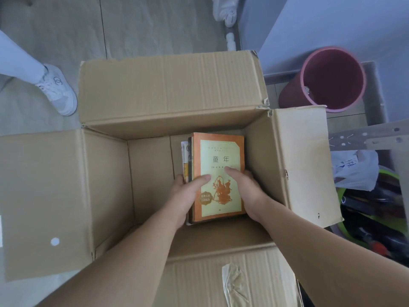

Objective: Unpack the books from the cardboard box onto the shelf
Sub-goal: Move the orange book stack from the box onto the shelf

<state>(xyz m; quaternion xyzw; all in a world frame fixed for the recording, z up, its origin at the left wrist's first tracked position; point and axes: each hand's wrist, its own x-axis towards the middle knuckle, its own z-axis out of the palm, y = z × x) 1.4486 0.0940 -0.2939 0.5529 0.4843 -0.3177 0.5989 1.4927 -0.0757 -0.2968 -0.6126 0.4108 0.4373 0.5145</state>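
Down in the cardboard box [155,91], right of frame centre, a stack of books [218,176] sits between both hands. The left hand [188,196] and right hand [245,189] clasp its sides, thumbs on the orange cover; the other fingers, probably curled underneath, are hidden.

Grey floor [137,25] carries open cardboard box [172,89]; pink bin [327,80] beside, white shoe [58,89] near.

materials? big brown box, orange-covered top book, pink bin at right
Brown open box: corrugated cardboard, matte; fluting lines and creased flaps show. Orange-and-cream book: paper cover, probably lightly coated, printed. Pink round bin: likely moulded plastic, smooth with an even rim.
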